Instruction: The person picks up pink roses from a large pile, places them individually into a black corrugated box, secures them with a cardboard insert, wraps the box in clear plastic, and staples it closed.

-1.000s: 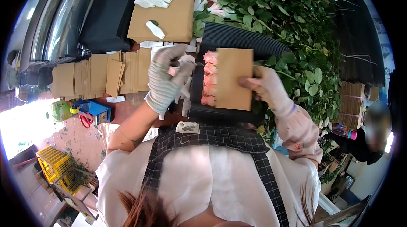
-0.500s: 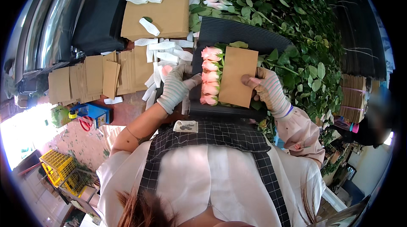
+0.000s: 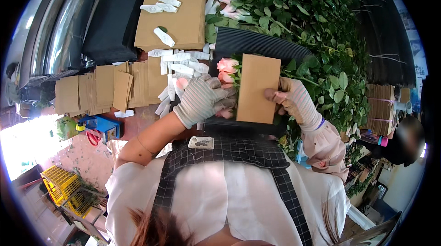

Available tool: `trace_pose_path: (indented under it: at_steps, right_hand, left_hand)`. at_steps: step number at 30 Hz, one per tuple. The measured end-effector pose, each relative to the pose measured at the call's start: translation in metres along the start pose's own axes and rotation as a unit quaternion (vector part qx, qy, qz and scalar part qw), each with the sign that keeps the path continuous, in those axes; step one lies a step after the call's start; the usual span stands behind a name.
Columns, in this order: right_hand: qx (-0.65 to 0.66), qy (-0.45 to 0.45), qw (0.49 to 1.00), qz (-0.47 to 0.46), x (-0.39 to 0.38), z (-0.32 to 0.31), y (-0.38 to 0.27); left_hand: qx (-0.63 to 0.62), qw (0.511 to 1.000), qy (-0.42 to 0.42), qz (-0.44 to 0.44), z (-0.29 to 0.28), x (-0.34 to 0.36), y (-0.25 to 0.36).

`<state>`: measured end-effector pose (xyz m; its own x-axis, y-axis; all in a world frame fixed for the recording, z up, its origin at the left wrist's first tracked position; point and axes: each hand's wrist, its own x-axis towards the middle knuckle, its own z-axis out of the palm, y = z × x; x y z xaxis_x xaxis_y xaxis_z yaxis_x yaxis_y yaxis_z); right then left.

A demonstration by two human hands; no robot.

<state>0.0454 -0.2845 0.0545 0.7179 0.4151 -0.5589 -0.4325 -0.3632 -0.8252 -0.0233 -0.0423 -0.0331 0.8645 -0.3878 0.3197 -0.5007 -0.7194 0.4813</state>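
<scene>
A row of pink roses (image 3: 226, 65) lies on black corrugated sheeting (image 3: 257, 39), blooms toward my left and leafy stems toward my right. My left hand (image 3: 202, 97), in a striped glove, reaches over the nearer blooms with its fingers stretched out and a little apart, touching them and hiding most of them. In my right hand (image 3: 294, 101), also gloved, is a piece of brown cardboard (image 3: 258, 87), pinched at its right edge with the thumb on top. The cardboard lies over the stems just behind the blooms.
White mesh flower sleeves (image 3: 177, 57) lie heaped beyond my left hand, several more on a cardboard stack (image 3: 183, 20). Small cardboard pieces (image 3: 105, 85) stand at left near a blue box (image 3: 106, 127). Leafy rose stems (image 3: 317, 25) fill the far right.
My left hand has moved right from beside the blooms onto the nearer ones. The cardboard, still in my right hand, has shifted slightly toward me and over the blooms' bases.
</scene>
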Motion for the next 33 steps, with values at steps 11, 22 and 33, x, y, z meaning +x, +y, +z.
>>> trace_pose_path:
  at_steps: [11,22,33]
  right_hand:
    - [-0.143,-0.039,0.981,0.127,0.052,0.031,0.005]
    - [-0.726,-0.157,0.622,-0.248,0.062,0.02,-0.057]
    - [-0.595,-0.005,0.717,-0.363,0.038,0.021,0.044]
  left_hand:
    - [0.003,0.997,-0.02,0.069,-0.026,0.029,0.013]
    - [0.053,0.968,-0.243,-0.013,-0.025,0.023,0.025]
    - [-0.158,0.948,-0.208,0.18,-0.048,0.109,0.018]
